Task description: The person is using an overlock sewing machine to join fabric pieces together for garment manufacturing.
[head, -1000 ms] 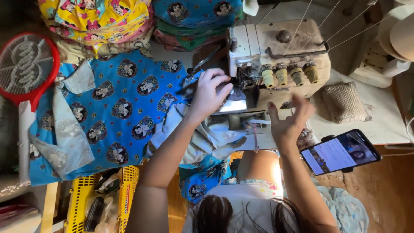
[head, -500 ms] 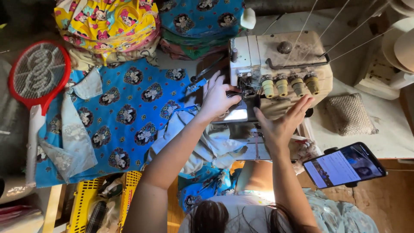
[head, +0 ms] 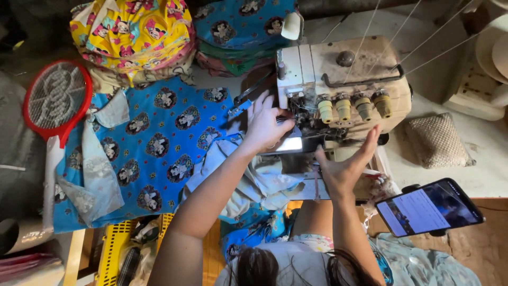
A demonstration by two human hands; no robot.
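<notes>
Left hand (head: 267,124) presses blue fabric (head: 159,137) flat beside overlock machine (head: 344,85), nearer it; right hand (head: 346,167) hovers open, empty.

Around me the pale bench (head: 476,175) runs off toward three o'clock, dusty and lit softly from above. At one o'clock white threads (head: 439,50) slant up out of sight. A woven tan cushion (head: 436,140) lies at three o'clock. At four o'clock a phone (head: 428,207) glows on its stand, brown floor (head: 492,243) beneath it. At ten o'clock a red racket-shaped swatter (head: 55,100) rests on grey ground, and a yellow crate (head: 111,249) sits at seven o'clock. Folded printed cloth is stacked at twelve o'clock.
</notes>
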